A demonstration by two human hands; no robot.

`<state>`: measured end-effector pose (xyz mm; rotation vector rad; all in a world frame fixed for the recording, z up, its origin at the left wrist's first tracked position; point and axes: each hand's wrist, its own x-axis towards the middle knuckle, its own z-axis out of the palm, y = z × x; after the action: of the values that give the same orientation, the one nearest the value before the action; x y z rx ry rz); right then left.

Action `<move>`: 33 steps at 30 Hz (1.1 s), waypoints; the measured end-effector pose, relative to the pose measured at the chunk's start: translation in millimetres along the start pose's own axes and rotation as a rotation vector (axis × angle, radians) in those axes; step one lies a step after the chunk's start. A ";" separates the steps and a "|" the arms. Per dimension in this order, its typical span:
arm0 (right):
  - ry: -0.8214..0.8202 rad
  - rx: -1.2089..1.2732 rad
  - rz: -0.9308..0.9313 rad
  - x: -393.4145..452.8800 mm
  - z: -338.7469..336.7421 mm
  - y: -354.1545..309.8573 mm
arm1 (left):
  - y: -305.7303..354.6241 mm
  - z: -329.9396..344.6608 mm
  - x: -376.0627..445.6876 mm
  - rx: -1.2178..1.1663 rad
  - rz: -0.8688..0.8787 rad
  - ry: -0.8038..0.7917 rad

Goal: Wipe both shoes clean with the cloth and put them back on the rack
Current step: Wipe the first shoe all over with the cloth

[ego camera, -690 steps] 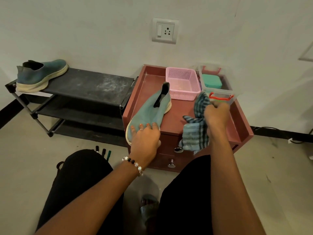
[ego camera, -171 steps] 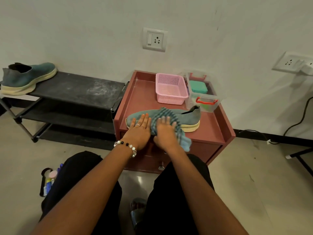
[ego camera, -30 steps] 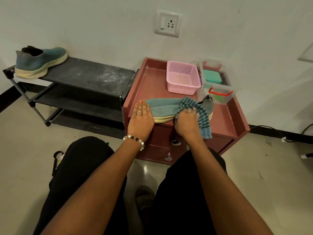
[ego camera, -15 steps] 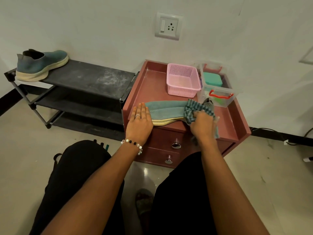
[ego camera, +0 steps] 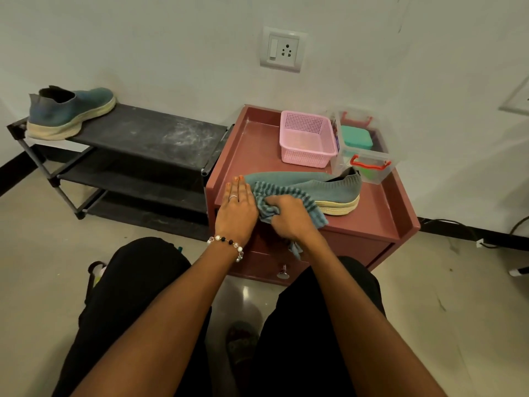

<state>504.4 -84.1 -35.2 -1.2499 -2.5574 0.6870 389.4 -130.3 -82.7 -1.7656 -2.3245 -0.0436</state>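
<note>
So the person is sitting in front of a low red cabinet (ego camera: 380,222) with one teal shoe (ego camera: 329,187) lying across its top, toe to the left and heel to the right, sole facing the person. The left hand (ego camera: 236,209) lies flat on the toe end, fingers straight and close together, pinning it down. The right hand (ego camera: 289,216) sits just beside it with fingers curled into a striped cloth (ego camera: 283,196), bunching it against the near side of the shoe; a loose corner of cloth hangs down over the cabinet's front edge.

The second shoe (ego camera: 68,113) is well apart from all this, sitting upright on the far left end of the top shelf of a black rack (ego camera: 148,133), toe pointing right. The shelf looks pretty dusty.

Behind the shoe on the cabinet there's a pink basket (ego camera: 306,138) and next to it on the right a clear box (ego camera: 363,150) with red handles and something teal inside. A drawer knob (ego camera: 282,274) shows below the arms, and a wall socket (ego camera: 283,50) is up above
</note>
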 end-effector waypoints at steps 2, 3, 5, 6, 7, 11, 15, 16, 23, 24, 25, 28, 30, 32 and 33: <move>0.002 0.241 0.065 2.4 -6.0 2.1 | -0.3 -2.5 0.4 -0.008 -0.008 -0.007; 0.044 0.398 0.137 1.1 -12.5 3.4 | 0.0 -4.0 0.7 -0.012 -0.012 -0.011; 0.230 0.701 0.281 -2.6 -23.8 9.3 | 2.4 -7.1 1.7 -0.030 -0.023 -0.018; 0.371 0.810 0.347 -7.0 -30.1 12.3 | 4.3 -9.0 2.2 -0.045 -0.032 -0.018; 0.538 0.876 0.398 -14.9 -37.9 13.7 | 6.9 -10.7 2.9 -0.061 -0.032 -0.015; 1.209 0.929 0.465 -38.1 -59.5 26.3 | 28.5 -13.3 8.5 -0.102 0.182 0.020; 1.248 0.611 0.498 -33.7 -59.9 56.9 | 46.4 -9.1 11.5 -0.121 0.263 0.063; 1.106 0.514 0.527 -28.6 -58.2 63.1 | 47.8 -7.2 11.7 -0.123 0.261 0.072; 0.146 -0.255 0.491 2.9 -24.8 54.0 | 47.9 -1.9 18.0 -0.122 0.259 0.025; 0.125 -0.285 0.435 2.7 -25.3 48.2 | 47.6 -2.1 18.9 -0.118 0.263 0.019; 0.112 -0.272 0.367 2.1 -26.7 45.6 | 47.9 -2.0 19.5 -0.116 0.260 0.016; 0.187 -0.108 0.266 -7.5 -39.8 51.2 | 47.8 -1.9 18.4 -0.108 0.256 0.016; 0.280 -0.073 0.293 -11.4 -43.5 63.4 | 45.7 -1.8 18.3 -0.112 0.260 0.012; 0.347 -0.243 0.360 -10.5 -38.4 67.5 | 43.4 -2.9 18.0 -0.120 0.265 0.004; 0.352 -0.335 0.408 -8.5 -33.9 65.9 | 42.9 -3.7 18.3 -0.117 0.270 0.000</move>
<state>568.0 -45.1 -38.3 -1.8406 -2.2025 0.0762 426.2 -101.6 -80.3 -2.1205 -2.1010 -0.1376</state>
